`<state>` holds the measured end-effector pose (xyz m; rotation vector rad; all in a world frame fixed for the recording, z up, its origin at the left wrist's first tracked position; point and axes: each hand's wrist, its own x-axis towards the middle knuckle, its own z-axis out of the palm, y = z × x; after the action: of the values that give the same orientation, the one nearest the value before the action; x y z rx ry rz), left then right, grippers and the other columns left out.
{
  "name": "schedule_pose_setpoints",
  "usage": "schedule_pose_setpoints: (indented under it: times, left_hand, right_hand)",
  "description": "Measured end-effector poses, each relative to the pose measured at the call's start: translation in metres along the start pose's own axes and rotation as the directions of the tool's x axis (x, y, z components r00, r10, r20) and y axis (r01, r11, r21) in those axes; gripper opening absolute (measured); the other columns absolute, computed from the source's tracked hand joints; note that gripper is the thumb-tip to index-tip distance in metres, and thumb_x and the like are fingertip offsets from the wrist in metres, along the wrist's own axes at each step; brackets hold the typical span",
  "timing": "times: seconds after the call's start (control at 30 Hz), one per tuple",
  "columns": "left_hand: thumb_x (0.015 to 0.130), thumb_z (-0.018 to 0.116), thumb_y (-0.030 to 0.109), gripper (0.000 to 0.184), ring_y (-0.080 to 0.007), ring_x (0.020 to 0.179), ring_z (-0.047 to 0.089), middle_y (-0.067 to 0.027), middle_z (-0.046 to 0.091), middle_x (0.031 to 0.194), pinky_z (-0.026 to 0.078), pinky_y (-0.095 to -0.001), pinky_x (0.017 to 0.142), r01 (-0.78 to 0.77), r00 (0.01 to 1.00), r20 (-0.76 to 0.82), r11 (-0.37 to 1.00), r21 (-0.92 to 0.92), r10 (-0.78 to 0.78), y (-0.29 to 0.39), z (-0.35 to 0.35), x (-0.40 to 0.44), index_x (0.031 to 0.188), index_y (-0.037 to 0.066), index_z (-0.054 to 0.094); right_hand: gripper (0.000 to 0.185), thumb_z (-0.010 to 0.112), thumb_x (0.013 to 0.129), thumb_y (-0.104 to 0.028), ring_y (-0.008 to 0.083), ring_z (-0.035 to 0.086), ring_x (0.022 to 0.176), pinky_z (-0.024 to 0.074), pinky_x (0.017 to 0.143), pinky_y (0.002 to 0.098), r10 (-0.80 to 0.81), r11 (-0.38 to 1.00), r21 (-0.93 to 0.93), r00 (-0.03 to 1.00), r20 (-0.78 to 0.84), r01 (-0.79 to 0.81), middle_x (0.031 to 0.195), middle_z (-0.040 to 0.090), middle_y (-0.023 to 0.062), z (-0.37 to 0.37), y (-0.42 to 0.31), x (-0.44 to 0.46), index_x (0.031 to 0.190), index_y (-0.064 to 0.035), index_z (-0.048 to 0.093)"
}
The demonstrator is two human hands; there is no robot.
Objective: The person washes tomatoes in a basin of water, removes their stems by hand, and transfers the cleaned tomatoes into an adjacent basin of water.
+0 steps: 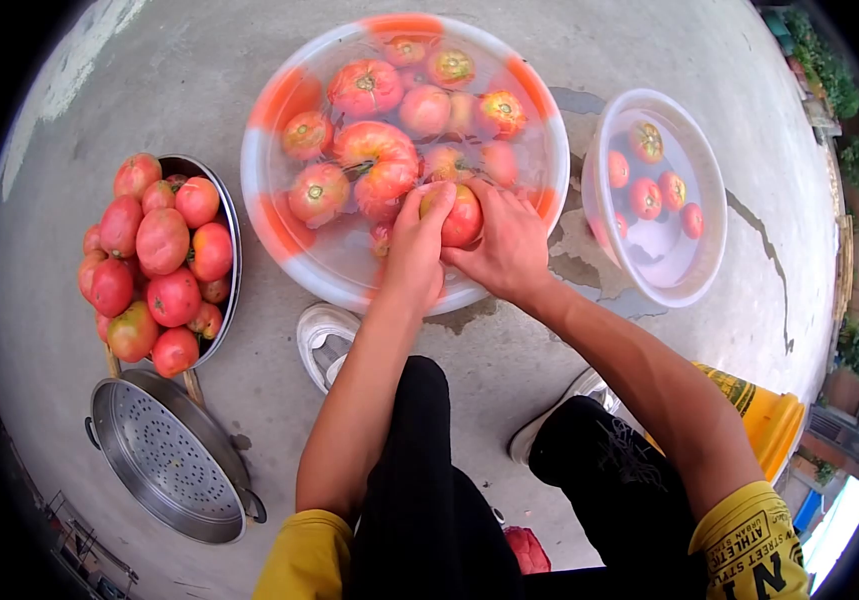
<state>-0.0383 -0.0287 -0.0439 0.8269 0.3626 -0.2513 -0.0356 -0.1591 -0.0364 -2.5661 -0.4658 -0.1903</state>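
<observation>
One tomato [463,218] held between your left hand [419,238] and right hand [504,238], inside near-right edge of basin [401,25]; wet skin could let it slip, squeezing too hard could split it.

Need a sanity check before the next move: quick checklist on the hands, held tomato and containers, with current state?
1. Left hand and right hand both on the held tomato: ok.
2. Held tomato above or within the large basin's outline: ok.
3. Held tomato's underside sound: cannot tell, hidden.
4. Gaps between tomatoes in the small basin: ok, gaps visible.
5. Metal bowl with spare room: not ok, heaped above its rim.
6. Perforated pan open side up: ok.
</observation>
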Motion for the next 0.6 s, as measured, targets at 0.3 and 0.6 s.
schedule_pose_setpoints:
  times: [0.3,0.6]
  left_hand:
    - [0.098,0.055,0.014,0.033,-0.0178,0.111,0.055,-0.012,0.053,0.123,0.049,-0.0321,0.095,-0.037,0.994,0.102,0.999,-0.024,0.039,0.004,-0.005,-0.006,0.126,0.0,0.049]
    - [0.102,0.048,0.022,0.023,-0.0164,0.105,0.057,-0.0097,0.059,0.113,0.05,-0.0295,0.088,-0.043,0.989,-0.143,0.999,0.031,0.047,-0.008,-0.007,0.004,0.11,0.001,0.056]
  right_hand:
    - [0.084,0.085,0.061,-0.045,0.0326,0.064,0.094,0.0489,0.083,0.0427,0.091,0.995,0.043,0.995,0.047,-0.093,0.099,0.066,0.015,-0.004,-0.006,0.001,0.127,-0.0059,0.05]
    - [0.077,0.08,0.068,-0.047,0.033,0.064,0.093,0.0524,0.079,0.0429,-0.017,0.998,0.06,0.999,0.042,0.014,0.102,0.065,0.0137,-0.005,-0.005,0.0,0.125,-0.0062,0.05]
